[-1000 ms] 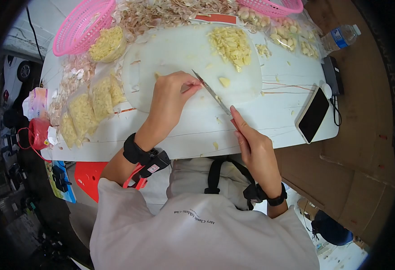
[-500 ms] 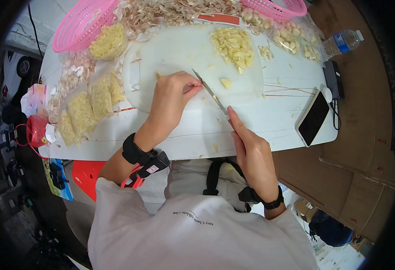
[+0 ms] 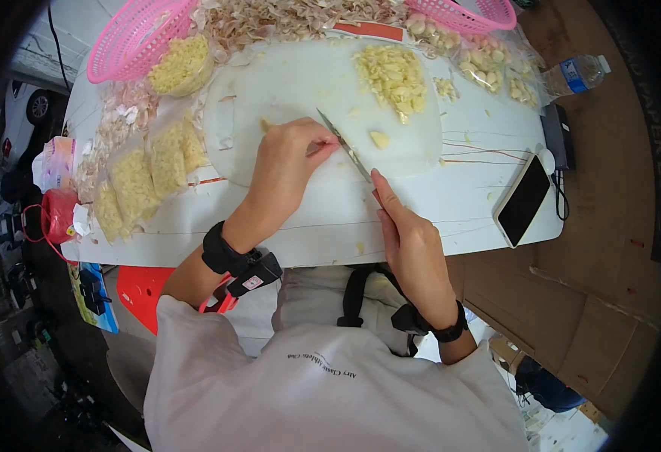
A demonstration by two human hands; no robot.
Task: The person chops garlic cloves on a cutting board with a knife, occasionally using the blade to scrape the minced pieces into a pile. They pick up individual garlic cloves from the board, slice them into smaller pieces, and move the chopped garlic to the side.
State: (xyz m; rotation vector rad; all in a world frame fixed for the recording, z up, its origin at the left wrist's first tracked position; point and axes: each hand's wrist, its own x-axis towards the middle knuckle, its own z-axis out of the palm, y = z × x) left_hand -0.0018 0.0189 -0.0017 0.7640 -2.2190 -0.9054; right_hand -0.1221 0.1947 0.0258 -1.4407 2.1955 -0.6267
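My right hand (image 3: 413,245) is wrapped round the handle of a knife (image 3: 348,148), whose blade slants up and left over the white cutting board (image 3: 308,75). The fingers of my left hand (image 3: 294,154) are pinched beside the blade; what they hold is too small to make out. A heap of chopped garlic (image 3: 394,79) lies at the board's upper right, with a larger pale piece (image 3: 379,139) nearer the knife. Another piece (image 3: 266,123) shows behind my left hand.
Bags of chopped garlic (image 3: 134,181) and a filled tub (image 3: 181,68) stand left. Pink baskets (image 3: 138,38), peelings (image 3: 285,26) and bagged cloves (image 3: 485,64) line the back. A bottle (image 3: 577,74) and phone (image 3: 522,202) are right.
My right hand has shifted slightly up and left with the knife, whose blade stands a little steeper. My left hand has hardly moved.
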